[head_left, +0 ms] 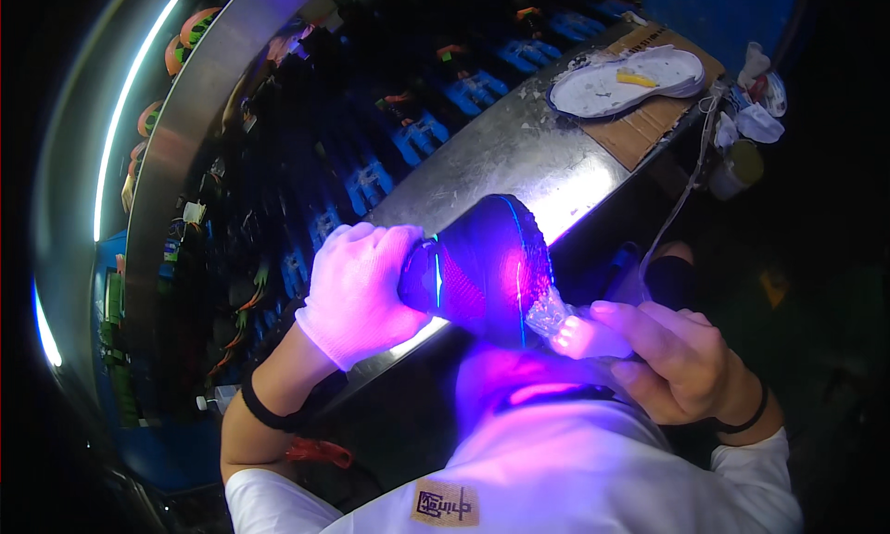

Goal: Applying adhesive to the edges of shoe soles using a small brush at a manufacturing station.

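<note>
A dark shoe upper (473, 274) is held up in front of me, tinted violet by the light, with a bright blue line running across it. My left hand (363, 288), in a white knit glove, grips it at the collar end. My bare right hand (667, 353) pinches a pale, brush-like tool (593, 337) between thumb and fingers. The tool's ragged, translucent end (547, 313) touches the upper's lower right edge. Whether that end is bristles or plastic film, I cannot tell.
Beyond the shoe runs a metal bench (482, 154), bearing a piece of cardboard (649, 126). On it lies a white shoe sole (607, 84) with a yellow strip (636, 78) inside. A cord (684, 200) hangs at right. Blue clamp-like parts (477, 91) line the machine side.
</note>
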### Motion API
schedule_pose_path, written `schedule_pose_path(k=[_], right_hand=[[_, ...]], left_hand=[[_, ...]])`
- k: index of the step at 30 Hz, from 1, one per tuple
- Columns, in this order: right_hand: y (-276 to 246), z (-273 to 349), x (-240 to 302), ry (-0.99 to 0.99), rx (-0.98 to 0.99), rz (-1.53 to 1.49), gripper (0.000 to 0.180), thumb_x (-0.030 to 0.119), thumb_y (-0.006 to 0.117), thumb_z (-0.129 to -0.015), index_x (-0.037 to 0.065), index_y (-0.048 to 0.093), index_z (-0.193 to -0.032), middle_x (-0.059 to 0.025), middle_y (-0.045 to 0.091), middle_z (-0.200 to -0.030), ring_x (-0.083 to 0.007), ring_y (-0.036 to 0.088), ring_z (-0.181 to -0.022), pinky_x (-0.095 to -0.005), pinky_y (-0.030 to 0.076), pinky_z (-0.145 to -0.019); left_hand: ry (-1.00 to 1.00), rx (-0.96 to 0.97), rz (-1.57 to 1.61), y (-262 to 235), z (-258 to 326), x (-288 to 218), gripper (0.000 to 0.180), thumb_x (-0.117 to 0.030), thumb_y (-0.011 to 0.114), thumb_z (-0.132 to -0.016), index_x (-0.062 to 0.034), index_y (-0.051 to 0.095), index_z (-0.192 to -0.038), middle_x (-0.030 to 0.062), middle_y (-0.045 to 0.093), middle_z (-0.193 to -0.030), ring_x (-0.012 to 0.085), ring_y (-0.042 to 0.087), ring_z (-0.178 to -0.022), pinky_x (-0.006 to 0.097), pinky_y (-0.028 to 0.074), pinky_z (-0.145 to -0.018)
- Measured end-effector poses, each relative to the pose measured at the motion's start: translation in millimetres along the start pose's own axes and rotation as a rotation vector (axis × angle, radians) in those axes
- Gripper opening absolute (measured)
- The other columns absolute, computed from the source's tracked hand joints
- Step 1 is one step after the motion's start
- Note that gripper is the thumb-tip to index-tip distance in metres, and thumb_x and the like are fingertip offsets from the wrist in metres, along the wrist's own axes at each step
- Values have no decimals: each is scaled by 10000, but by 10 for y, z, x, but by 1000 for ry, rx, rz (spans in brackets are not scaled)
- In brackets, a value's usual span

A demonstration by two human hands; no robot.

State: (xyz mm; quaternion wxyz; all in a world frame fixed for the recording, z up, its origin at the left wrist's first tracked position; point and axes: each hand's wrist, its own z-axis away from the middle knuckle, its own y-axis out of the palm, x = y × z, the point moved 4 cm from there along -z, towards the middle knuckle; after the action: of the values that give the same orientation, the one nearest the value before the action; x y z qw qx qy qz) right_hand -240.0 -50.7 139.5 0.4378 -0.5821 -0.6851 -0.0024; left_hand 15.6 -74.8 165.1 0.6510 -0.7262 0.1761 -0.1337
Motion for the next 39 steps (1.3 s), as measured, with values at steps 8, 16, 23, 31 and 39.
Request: schedule_pose_path(k=[8,16,23,31,39], right_hand=[[22,-111,-146,-27,-21,24,523,-13,601,-799,-107,469,-1296,-160,642,-930,-190,562,-571,-287,460,-437],[112,-192,-282,-84,-51,29,553,-37,605,-794,-77,461,-1326,-141,612,-828,-208,564,-536,-304,471,-449],[110,-205,-347,10,77,117,438,45,599,-828,-103,516,-1231,-207,659,-1015,-298,656,-718,-340,490,-588],[151,-227,-452,-28,21,13,457,7,601,-810,-83,518,-1250,-197,657,-976,-276,635,-656,-330,487,-530],[141,-233,-488,-50,93,-23,465,14,598,-816,-97,505,-1257,-214,659,-1003,-310,673,-735,-341,531,-584]], left_hand=[[-216,585,613,163,151,3,489,-372,835,-557,-52,677,-891,119,681,-780,288,682,-750,379,532,-691],[-193,722,1049,311,148,23,606,-329,897,-575,-25,660,-1042,93,703,-913,193,681,-857,317,526,-806],[-206,829,1352,329,107,13,806,-242,917,-590,1,533,-1257,73,636,-1136,146,593,-1028,315,476,-933],[-165,792,1660,482,127,5,812,-152,910,-590,24,514,-1277,72,630,-1150,159,585,-1049,319,461,-948],[-96,591,1822,553,148,28,705,-177,898,-628,67,567,-1202,145,666,-1080,227,646,-992,356,504,-882]])
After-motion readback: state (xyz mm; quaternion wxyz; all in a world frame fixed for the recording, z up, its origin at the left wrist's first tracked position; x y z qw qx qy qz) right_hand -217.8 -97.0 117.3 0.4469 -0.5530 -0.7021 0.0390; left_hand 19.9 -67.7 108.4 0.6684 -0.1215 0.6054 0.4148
